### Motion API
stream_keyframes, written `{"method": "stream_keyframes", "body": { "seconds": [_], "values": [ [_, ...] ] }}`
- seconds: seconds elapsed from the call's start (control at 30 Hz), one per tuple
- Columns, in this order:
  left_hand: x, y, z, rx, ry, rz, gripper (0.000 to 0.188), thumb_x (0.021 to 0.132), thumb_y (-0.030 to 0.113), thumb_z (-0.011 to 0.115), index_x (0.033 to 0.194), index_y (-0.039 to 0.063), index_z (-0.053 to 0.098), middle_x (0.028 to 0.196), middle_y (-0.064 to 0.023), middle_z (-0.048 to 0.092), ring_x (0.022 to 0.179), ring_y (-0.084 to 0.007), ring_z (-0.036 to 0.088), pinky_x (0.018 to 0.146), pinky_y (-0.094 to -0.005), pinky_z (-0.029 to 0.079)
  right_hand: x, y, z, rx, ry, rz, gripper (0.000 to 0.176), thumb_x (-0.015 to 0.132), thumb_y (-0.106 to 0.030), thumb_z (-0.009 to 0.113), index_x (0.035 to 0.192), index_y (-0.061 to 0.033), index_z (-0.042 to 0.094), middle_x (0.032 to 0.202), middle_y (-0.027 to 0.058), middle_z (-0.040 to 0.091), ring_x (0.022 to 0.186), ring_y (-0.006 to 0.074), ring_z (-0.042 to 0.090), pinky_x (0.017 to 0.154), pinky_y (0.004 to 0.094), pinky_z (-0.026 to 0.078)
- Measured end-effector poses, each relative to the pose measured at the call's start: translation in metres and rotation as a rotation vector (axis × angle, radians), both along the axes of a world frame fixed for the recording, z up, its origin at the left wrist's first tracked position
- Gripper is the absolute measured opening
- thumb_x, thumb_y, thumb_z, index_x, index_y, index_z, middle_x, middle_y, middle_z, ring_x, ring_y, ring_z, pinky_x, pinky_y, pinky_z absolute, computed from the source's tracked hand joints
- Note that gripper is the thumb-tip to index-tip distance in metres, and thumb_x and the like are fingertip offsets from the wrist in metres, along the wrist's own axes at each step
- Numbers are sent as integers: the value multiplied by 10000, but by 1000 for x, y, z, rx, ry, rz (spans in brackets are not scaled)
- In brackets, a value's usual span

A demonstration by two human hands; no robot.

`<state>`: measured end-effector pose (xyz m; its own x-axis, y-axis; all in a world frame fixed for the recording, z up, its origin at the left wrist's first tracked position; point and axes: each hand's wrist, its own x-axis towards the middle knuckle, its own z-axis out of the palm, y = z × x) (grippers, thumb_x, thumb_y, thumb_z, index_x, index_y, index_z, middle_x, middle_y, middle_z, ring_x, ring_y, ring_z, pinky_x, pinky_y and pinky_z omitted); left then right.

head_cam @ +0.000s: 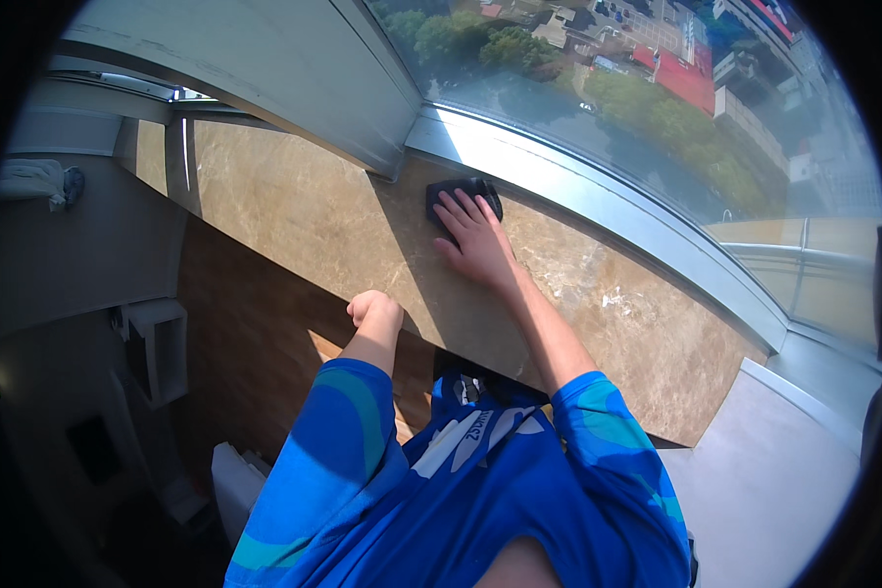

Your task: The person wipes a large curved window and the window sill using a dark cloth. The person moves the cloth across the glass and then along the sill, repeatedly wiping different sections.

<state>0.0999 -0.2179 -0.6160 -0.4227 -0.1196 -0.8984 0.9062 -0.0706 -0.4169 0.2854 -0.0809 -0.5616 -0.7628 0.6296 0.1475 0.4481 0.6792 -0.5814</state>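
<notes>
A folded black cloth [439, 195] lies on the brown marbled window sill [301, 198], close to the window frame. My right hand [474, 235] rests flat on it with the fingers spread, pressing it against the stone; part of the cloth is hidden beneath the hand. Curled into a loose fist, my left hand [376, 309] is at the sill's near edge, and nothing shows in it. Whether it touches the stone cannot be told. Pale marks [617, 300] show on the sunlit stone to the right of my right forearm.
A pale metal window frame [544, 162] borders the sill, with a large glass pane [558, 95] behind it. A grey upright post [323, 81] meets the sill at the upper left. A brown wooden floor [242, 294] lies below at the left. A light wall panel [772, 456] adjoins the sill's right end.
</notes>
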Motion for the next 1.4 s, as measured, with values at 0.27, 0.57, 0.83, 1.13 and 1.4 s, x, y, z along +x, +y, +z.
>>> {"method": "stream_keyframes", "body": {
  "seconds": [0.27,0.57,0.83,1.13,1.4],
  "values": [
    [4,-12,12,27,-38,-80,291,782,217,712,1071,243,739,1050,43,705,959,-216,661,698,-421,528,366,-80,-27,59,-339,-1127,513,1023,-331,405,1490,-133,328,1588,76,247,1468,306,193,1164,491,148],
    [-23,-21,-54,-45,56,-11,239,805,205,651,1038,241,692,1039,66,680,993,-163,621,791,-390,490,438,-88,-48,-35,-557,-1246,663,1029,-462,313,1543,-81,139,1621,116,81,1489,330,57,1174,505,56],
    [-20,-22,-75,-245,199,192,135,890,156,416,887,180,549,928,98,631,935,-57,558,866,-238,392,190,-57,8,86,-445,-555,767,956,-451,486,1513,-9,200,1603,166,118,1484,346,71,1181,520,49],
    [-24,-41,-159,1317,1853,1460,214,845,198,420,808,82,596,813,-60,703,791,-251,669,716,-313,481,-2,-5,2,126,-138,-80,751,900,-465,554,1464,-18,339,1571,159,238,1464,331,174,1177,522,109],
    [-28,-31,-114,910,1459,1417,222,857,175,460,955,131,653,960,-9,705,931,-174,661,777,-289,478,-81,19,-4,56,-13,28,726,860,-452,599,1407,-14,407,1552,152,284,1453,317,213,1184,474,137]
  ]
}}
